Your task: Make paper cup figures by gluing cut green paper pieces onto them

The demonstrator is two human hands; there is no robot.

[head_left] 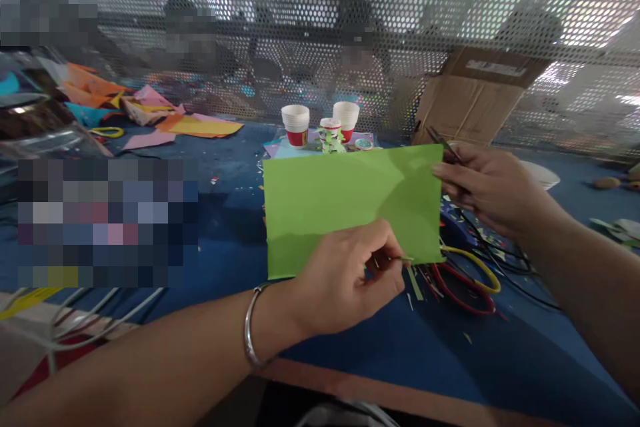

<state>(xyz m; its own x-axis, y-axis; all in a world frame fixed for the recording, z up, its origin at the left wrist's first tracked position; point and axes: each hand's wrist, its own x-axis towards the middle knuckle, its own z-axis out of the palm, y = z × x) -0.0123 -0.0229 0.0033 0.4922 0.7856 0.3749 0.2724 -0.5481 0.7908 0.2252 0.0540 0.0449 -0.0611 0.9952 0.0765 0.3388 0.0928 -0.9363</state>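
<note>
A rectangular sheet of green paper stands tilted up in front of me. My left hand, with a silver bangle on its wrist, is closed in a pinch at the sheet's lower edge; a thin green sliver shows at its fingertips. At the sheet's upper right edge, my right hand is closed around dark, narrow scissors pointing up and left, their handles mostly hidden. A fingertip of that hand touches the paper's edge.
Behind the sheet stand stacked paper cups and a small decorated cup. Yellow-handled and red-handled scissors lie among scraps and black cables at right. Coloured papers lie far left; a cardboard box leans against the perforated screen.
</note>
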